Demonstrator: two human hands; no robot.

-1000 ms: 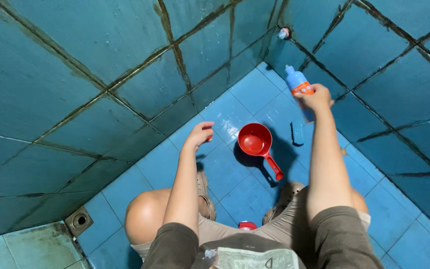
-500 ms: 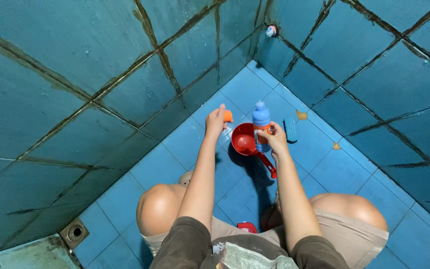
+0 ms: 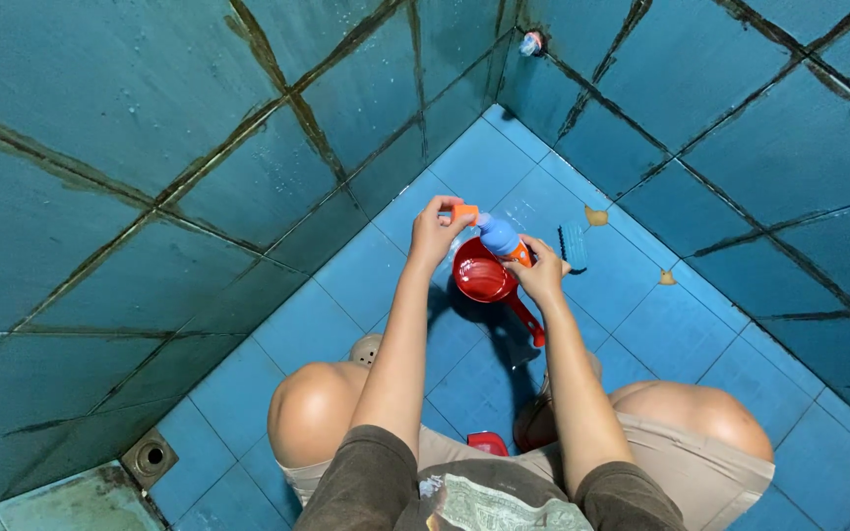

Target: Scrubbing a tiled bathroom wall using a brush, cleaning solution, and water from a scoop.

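While the orange cap [image 3: 463,210] is pinched in the left hand [image 3: 435,232], the blue bottle [image 3: 500,237], gripped by the right hand [image 3: 540,276], is best kept tilted over the red dipper [image 3: 485,278] (spills caught).

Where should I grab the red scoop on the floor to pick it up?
Take the red scoop by its long handle, coming from above on the side near the knees. The handle sticks out free there, while both hands and the blue bottle crowd over the bowl.
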